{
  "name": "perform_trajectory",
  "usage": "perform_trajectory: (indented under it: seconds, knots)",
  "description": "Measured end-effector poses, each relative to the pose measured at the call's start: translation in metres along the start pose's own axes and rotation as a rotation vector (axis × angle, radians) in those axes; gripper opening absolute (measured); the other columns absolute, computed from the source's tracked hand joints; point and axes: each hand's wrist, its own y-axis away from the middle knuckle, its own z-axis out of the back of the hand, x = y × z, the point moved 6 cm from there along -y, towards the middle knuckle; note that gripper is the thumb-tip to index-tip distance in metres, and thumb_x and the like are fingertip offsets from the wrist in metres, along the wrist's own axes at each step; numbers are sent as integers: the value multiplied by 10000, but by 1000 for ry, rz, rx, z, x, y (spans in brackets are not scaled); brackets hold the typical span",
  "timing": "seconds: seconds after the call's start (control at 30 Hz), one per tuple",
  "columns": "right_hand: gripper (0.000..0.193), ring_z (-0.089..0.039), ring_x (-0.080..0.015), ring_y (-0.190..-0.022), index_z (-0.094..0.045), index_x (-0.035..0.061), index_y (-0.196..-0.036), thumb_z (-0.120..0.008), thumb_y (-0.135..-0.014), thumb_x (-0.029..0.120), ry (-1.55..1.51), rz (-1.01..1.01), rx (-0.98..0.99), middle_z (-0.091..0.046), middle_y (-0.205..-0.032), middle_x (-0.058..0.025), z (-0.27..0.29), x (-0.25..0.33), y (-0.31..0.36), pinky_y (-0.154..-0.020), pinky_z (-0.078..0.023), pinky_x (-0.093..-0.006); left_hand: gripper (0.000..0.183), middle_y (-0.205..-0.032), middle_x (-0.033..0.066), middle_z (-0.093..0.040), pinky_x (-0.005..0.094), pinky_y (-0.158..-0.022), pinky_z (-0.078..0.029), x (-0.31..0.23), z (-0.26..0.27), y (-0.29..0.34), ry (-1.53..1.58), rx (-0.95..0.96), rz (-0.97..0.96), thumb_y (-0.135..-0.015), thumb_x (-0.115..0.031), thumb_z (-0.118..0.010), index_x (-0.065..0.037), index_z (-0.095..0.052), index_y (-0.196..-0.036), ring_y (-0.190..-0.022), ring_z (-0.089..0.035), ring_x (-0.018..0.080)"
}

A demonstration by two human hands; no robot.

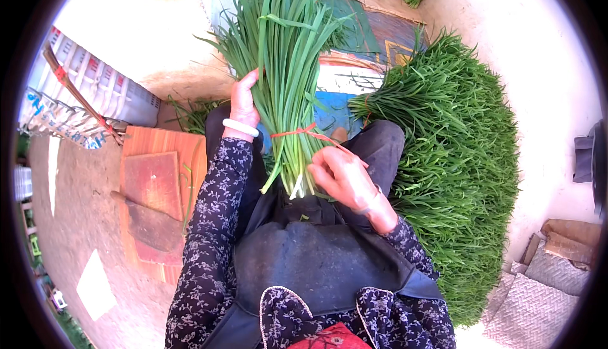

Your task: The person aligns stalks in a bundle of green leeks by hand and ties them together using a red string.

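Observation:
A thick bundle of garlic chives (pixel 282 76) stands over my lap, its pale cut ends toward me and its green leaves fanning away. My left hand (pixel 244 103) grips it from the left side; the fingers behind the leaves are hidden. Around the lower stalks runs a thin orange-red tie (pixel 297 132), one end stretching right to my right hand (pixel 345 178). That hand is closed on the tie, just right of the cut ends. A dark apron (pixel 316 257) covers my lap.
A large heap of green chives (pixel 462 178) lies right of my knee. On the left, a cleaver (pixel 152 222) rests on a reddish board (pixel 155 181) atop a wooden board (pixel 142 140). White containers (pixel 120 86) stand beyond; flattened woven sacks (pixel 532 304) lie lower right.

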Motion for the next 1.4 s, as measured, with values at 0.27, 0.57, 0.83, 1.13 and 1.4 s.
perform_trajectory:
  seconds: [0.27, 0.57, 0.83, 1.13, 1.4]
  knots:
    - [131, -632, -370, -709, -572, 19, -880, -643, -882, 129, -93, -122, 298, -614, -762, -156, -4, -24, 96, -627, -503, -434, 332, -1074, 114, -705, 402, -913, -530, -22, -11, -40, 35, 31, -4, -917, -258, -595, -19, -648, -1141, -974, -671, 254]
    - [148, -678, -360, -728, -638, 64, -818, -639, -806, 212, 614, -371, 677, -673, -723, -168, -5, -90, 156, -641, -540, -475, 316, -1077, 107, -706, 378, -894, -538, -47, -38, -63, 70, 100, -85, -912, -226, -611, -16, -648, -1145, -959, -673, 248]
    - [284, -662, -319, -753, -603, 75, -1106, -714, -852, 138, 140, -55, -189, -638, -990, -110, 77, -7, 22, -628, -544, -388, 393, -1055, 133, -706, 399, -868, -551, -39, -28, -34, 66, 151, -55, -901, -330, -601, -13, -648, -1130, -934, -679, 272]
    - [148, -616, -317, -683, -600, 39, -991, -671, -863, 63, 252, 224, -143, -565, -802, -124, 35, 11, 0, -585, -505, -399, 393, -1059, 133, -705, 404, -871, -550, -21, -8, -19, 98, 134, -61, -894, -331, -585, -16, -652, -1119, -930, -680, 274]
    - [110, -639, -348, -679, -606, 72, -903, -625, -822, 144, 452, -82, 563, -602, -750, -137, -17, -80, 139, -574, -512, -448, 369, -1035, 126, -710, 403, -855, -550, -31, 2, -24, 158, 128, -79, -900, -321, -591, -20, -656, -1103, -905, -678, 274]
